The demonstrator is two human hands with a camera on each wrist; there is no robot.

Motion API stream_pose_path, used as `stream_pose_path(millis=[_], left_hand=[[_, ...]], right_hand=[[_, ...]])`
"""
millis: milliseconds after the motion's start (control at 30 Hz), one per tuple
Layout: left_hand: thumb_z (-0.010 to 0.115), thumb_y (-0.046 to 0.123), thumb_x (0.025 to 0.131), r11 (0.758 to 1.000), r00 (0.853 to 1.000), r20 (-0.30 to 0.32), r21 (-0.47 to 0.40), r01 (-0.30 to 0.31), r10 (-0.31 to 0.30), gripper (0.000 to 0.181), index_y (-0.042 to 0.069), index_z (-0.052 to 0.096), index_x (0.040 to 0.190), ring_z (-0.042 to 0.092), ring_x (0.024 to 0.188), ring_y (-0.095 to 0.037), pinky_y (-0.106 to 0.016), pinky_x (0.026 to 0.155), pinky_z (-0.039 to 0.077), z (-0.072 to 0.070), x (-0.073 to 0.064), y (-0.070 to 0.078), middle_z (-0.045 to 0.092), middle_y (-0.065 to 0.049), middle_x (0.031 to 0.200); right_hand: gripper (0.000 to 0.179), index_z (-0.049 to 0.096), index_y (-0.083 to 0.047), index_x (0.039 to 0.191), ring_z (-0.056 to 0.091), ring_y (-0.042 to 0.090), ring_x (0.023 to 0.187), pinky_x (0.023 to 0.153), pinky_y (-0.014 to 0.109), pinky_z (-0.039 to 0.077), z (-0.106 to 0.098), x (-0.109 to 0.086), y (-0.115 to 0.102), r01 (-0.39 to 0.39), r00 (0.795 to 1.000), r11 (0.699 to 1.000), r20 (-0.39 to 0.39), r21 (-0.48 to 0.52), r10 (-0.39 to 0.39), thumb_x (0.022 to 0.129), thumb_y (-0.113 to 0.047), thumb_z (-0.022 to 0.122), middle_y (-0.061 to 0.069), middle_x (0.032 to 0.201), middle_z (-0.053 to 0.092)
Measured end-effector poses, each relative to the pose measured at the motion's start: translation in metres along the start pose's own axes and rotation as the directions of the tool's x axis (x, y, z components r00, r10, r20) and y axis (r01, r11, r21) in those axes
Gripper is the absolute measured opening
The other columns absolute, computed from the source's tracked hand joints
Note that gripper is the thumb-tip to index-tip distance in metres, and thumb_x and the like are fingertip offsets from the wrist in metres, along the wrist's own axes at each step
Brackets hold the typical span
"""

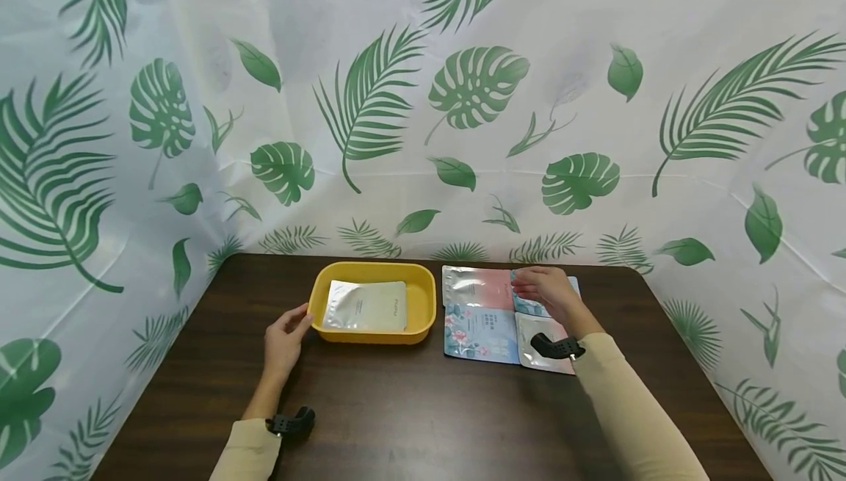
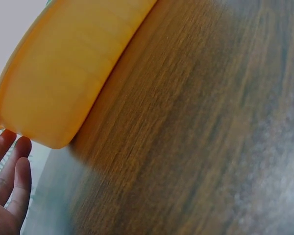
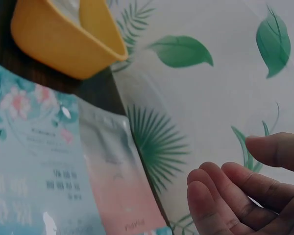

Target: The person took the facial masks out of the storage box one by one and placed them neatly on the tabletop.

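A yellow plastic bin (image 1: 370, 337) stands on the table with a silver and cream mask packet (image 1: 380, 306) lying flat inside. My left hand (image 1: 284, 341) touches the bin's left end with its fingertips, fingers loosely extended. To the right of the bin lie several packets: a silver-pink packet (image 1: 472, 286), a blue flowered packet (image 1: 482, 333), another silver-pink packet (image 1: 529, 330) at the near right and a second blue packet (image 1: 532, 307). Above the far right packet hovers my right hand (image 1: 550, 291), which partly hides it. Nothing shows between its slightly bent fingers (image 3: 235, 196).
Everything lies on a dark wooden table (image 1: 410, 407). A white cloth (image 1: 423, 99) printed with green leaves hangs behind and beside it. A black band (image 1: 555, 347) sits on the right wrist, and another black band (image 1: 291, 422) on the left.
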State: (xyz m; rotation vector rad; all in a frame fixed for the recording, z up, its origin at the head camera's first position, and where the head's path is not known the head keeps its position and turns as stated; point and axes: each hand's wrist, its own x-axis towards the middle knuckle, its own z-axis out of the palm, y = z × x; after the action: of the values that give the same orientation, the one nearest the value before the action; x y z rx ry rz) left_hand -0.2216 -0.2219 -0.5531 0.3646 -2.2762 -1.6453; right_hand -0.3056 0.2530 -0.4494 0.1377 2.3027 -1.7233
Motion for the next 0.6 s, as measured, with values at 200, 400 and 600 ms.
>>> stream_pose_path(millis=[200,400,600], left_hand=[[0.068,0.026,0.093,1.0,1.0,-0.003,-0.013,-0.001,0.001,0.037,0.004,0.067,0.122,0.054,0.083,0.007,-0.008,0.07,0.045,0.0,0.001,0.001,0.066,-0.016,0.125],[0.067,0.026,0.093,1.0,1.0,-0.002,-0.027,-0.001,0.001,0.037,0.004,0.066,0.122,0.054,0.084,0.008,-0.006,0.072,0.046,0.001,0.002,-0.002,0.066,-0.017,0.126],[0.067,0.025,0.093,0.999,1.0,0.003,-0.046,-0.006,0.007,0.037,0.002,0.066,0.123,0.054,0.084,0.01,-0.006,0.072,0.046,0.001,0.001,-0.003,0.065,-0.018,0.126]], right_hand=[[0.042,0.051,0.007,0.127,0.069,0.02,0.093,0.093,0.039,0.055,0.013,0.005,-0.009,0.036,0.999,0.999,0.024,0.006,-0.036,0.1,-0.024,0.056,0.009,0.104,0.068],[0.047,0.051,0.011,0.131,0.068,0.025,0.099,0.091,0.036,0.055,0.03,0.011,-0.017,0.044,0.998,0.999,0.044,0.005,-0.044,0.099,-0.024,0.057,0.023,0.118,0.066],[0.047,0.051,0.012,0.132,0.067,0.029,0.105,0.095,0.039,0.054,0.046,0.016,-0.025,0.014,0.997,1.0,0.073,0.002,-0.014,0.1,-0.023,0.055,0.025,0.122,0.065]])
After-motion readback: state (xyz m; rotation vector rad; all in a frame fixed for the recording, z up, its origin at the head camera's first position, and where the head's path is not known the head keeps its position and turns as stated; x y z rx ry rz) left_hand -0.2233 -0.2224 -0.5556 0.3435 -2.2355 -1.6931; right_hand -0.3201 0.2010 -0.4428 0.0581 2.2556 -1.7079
